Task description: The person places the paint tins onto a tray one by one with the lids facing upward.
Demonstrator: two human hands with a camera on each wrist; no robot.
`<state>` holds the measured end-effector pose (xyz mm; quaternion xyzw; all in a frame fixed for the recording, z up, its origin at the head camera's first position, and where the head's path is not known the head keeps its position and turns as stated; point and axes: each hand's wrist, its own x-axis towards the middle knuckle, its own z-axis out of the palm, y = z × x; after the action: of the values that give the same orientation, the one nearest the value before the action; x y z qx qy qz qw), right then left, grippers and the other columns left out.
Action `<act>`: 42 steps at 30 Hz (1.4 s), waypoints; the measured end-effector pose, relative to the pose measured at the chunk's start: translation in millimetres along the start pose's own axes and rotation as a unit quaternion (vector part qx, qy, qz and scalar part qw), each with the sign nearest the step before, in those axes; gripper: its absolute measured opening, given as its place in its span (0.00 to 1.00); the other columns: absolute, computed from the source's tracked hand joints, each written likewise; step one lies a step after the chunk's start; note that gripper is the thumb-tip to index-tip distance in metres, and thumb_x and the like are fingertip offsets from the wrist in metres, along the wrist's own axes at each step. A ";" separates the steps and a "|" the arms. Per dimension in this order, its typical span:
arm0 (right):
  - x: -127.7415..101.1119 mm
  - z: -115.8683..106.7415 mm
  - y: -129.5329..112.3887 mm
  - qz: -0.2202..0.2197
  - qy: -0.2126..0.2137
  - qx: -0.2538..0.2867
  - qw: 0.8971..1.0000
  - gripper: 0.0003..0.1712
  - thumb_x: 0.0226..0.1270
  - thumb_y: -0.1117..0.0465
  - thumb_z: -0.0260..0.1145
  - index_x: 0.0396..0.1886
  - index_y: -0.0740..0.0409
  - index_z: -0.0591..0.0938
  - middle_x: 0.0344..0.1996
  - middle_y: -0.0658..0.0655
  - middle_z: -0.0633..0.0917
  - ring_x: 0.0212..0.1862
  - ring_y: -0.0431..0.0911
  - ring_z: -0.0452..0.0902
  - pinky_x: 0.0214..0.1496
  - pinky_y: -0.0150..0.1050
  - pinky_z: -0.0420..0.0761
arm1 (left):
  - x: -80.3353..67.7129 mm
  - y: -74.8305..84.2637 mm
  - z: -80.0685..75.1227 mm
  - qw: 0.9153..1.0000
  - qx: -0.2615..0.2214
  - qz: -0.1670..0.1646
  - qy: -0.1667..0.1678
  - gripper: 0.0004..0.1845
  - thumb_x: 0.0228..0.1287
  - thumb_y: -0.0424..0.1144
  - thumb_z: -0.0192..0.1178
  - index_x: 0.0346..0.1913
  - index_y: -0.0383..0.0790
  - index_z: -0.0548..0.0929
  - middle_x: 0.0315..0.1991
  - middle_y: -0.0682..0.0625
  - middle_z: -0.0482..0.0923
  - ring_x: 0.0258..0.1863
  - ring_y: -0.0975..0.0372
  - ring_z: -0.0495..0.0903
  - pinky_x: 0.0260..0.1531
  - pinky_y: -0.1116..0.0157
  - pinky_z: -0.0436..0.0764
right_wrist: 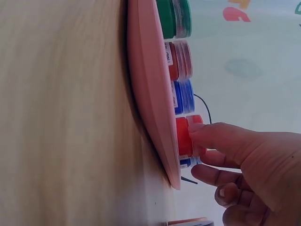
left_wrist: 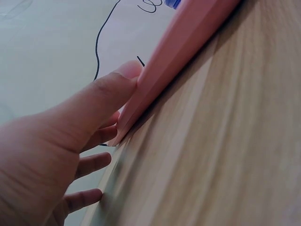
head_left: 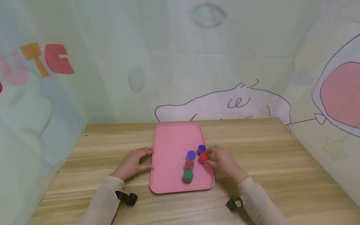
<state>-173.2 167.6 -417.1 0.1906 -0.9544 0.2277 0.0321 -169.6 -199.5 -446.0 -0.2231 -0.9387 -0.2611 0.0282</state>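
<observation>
Small paint jars with clear lids stand on a pink tray (head_left: 168, 140). My right hand (head_left: 225, 162) pinches the red jar (head_left: 203, 158) between thumb and fingers near the tray's right edge; the right wrist view shows the thumb on its lid (right_wrist: 195, 121). Just behind it is a dark blue jar (head_left: 201, 149). To its left, a lighter blue jar (head_left: 191, 155), a brownish-red jar (head_left: 189, 165) and a green jar (head_left: 188, 176) form a line. My left hand (head_left: 133, 162) touches the tray's left rim with thumb and fingertips, fingers loosely extended.
The tray lies on a wood-grain table (head_left: 118, 134). An orange item (head_left: 226, 150) shows partly behind my right hand, off the tray. A printed cloth (head_left: 174, 62) hangs beyond the table. Black wrist straps (head_left: 127, 198) sit on both sleeves.
</observation>
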 end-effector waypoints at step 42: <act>1.6 -27.4 23.5 0.028 0.003 0.000 1.000 0.15 0.60 0.61 0.70 0.45 0.64 0.82 0.43 0.61 0.82 0.47 0.54 0.80 0.54 0.52 0.83 | 1.2 1.4 -0.7 1.000 0.003 0.000 -0.005 0.37 0.52 0.56 0.69 0.63 0.41 0.76 0.65 0.45 0.74 0.67 0.46 0.69 0.68 0.44 0.67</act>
<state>-184.3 198.7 -402.3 0.1632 -0.9592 0.2292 0.0283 -170.1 -198.3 -444.5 -0.2243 -0.9397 -0.2571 0.0244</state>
